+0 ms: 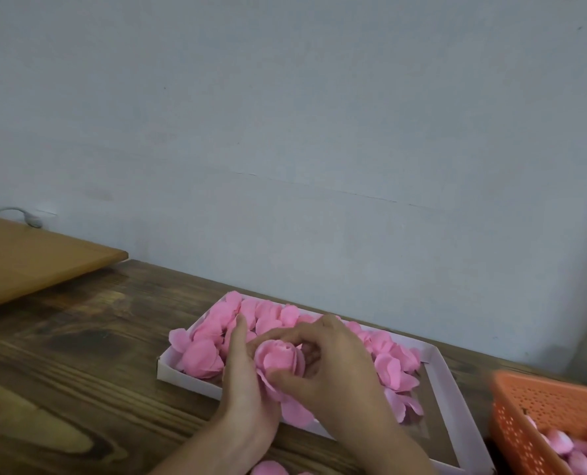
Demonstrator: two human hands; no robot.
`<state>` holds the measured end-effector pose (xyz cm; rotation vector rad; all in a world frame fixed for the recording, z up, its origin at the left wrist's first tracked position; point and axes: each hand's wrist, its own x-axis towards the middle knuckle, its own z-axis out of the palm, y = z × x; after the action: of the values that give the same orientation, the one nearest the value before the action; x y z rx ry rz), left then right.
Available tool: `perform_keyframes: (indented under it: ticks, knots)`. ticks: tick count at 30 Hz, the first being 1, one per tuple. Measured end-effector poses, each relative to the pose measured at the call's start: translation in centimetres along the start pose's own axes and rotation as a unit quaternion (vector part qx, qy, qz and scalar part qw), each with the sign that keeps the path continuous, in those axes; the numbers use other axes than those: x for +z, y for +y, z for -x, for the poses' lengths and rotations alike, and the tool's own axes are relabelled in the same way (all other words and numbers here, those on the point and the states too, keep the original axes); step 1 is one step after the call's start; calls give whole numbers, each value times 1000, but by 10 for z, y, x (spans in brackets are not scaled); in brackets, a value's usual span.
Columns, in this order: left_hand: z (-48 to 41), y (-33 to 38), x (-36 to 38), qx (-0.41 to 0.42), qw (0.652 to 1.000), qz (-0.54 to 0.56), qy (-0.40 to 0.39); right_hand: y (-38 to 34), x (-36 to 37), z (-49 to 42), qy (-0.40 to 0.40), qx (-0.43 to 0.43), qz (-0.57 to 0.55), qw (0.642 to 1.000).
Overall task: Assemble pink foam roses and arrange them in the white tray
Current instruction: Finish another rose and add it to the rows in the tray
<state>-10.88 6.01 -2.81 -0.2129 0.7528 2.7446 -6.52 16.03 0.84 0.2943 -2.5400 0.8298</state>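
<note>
A pink foam rose [280,358] is held above the white tray [446,382]. My right hand [333,368] curls round it, thumb under the bloom and fingers over its top. My left hand [247,382] stands beside it with straight fingers against the rose's left side. The tray lies on the wooden table and holds several pink foam roses [199,358], packed in its far and left parts. A loose pink petal piece [405,406] lies in the tray to the right of my hands.
An orange perforated basket [525,413] with several pink foam buds [580,450] stands at the right edge. A light wooden board [28,258] lies at the far left by the wall. More pink petals [268,469] lie at the bottom edge.
</note>
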Motion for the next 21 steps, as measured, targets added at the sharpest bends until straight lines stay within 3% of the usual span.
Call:
perform_keyframes:
  ticks: [4, 8, 12, 13, 15, 17, 21]
  knots:
    - [-5, 1, -6, 3, 999, 1, 32, -6, 7, 1, 11, -54, 64, 996]
    - [-9, 7, -12, 16, 1000, 2, 12, -11, 10, 3, 25, -38, -8, 999]
    - [-17, 19, -17, 31, 998, 14, 50, -4, 7, 2, 104, 14, -75, 992]
    - [-17, 23, -17, 42, 996, 23, 73, 0, 5, 1, 80, 43, -63, 994]
    - [-17, 30, -15, 60, 990, 46, 119, 8, 4, 2, -38, 111, -73, 990]
    - [-16, 34, -13, 61, 985, 81, 139, 12, 6, 2, -123, 169, -163, 964]
    - [-15, 35, -11, 76, 982, 78, 152, 11, 13, 1, -94, 189, -239, 948]
